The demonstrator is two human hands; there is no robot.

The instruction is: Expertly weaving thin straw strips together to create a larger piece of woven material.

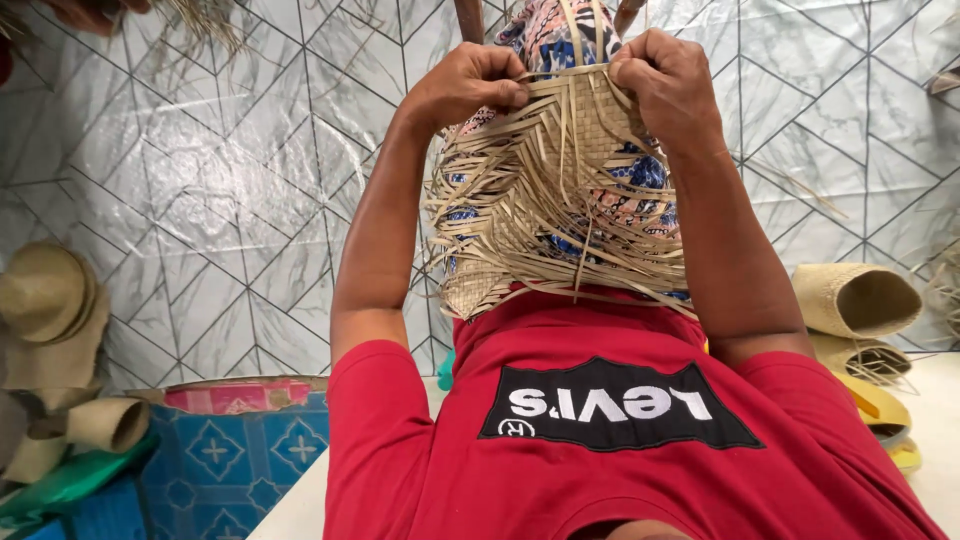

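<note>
Head view: the half-woven straw mat (560,190) lies over the lap; left hand (470,85) and right hand (668,85) both pinch its far edge, loose strands trailing toward the body.

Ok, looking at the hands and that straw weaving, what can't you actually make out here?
- Head view: fingertips of the left hand and right hand are curled into the woven straw piece, so each grip is hidden.
- The patterned cloth behind the weave is mostly covered, and its top is cut off by the frame edge.
- The person's lap and legs are hidden by the red shirt.
</note>
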